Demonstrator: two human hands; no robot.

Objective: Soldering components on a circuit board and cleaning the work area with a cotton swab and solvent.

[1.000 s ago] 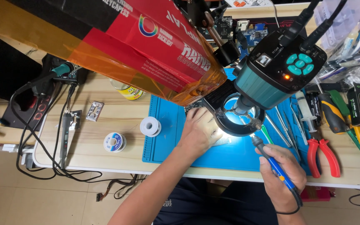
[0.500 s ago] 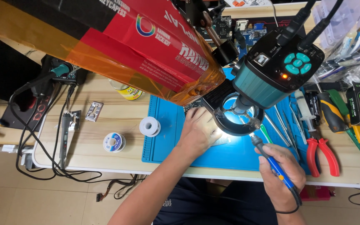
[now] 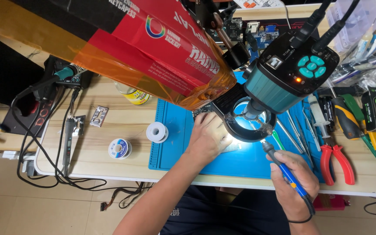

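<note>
My left hand [image 3: 208, 135] lies palm down on the blue work mat [image 3: 170, 143], fingers pressing a small circuit board [image 3: 202, 112] that is mostly hidden beneath the teal microscope camera [image 3: 289, 75] and its black ring light [image 3: 248, 122]. My right hand [image 3: 293, 182] grips a blue-handled soldering iron [image 3: 283, 170], with the tip pointing up under the ring light into the bright lit spot.
Two solder spools [image 3: 157, 132] [image 3: 119, 148] sit left of the mat. A second iron with black cables [image 3: 67, 139] lies at the left. Red pliers [image 3: 336, 161], screwdrivers and tweezers crowd the right side. A red and orange box [image 3: 153, 48] hangs overhead.
</note>
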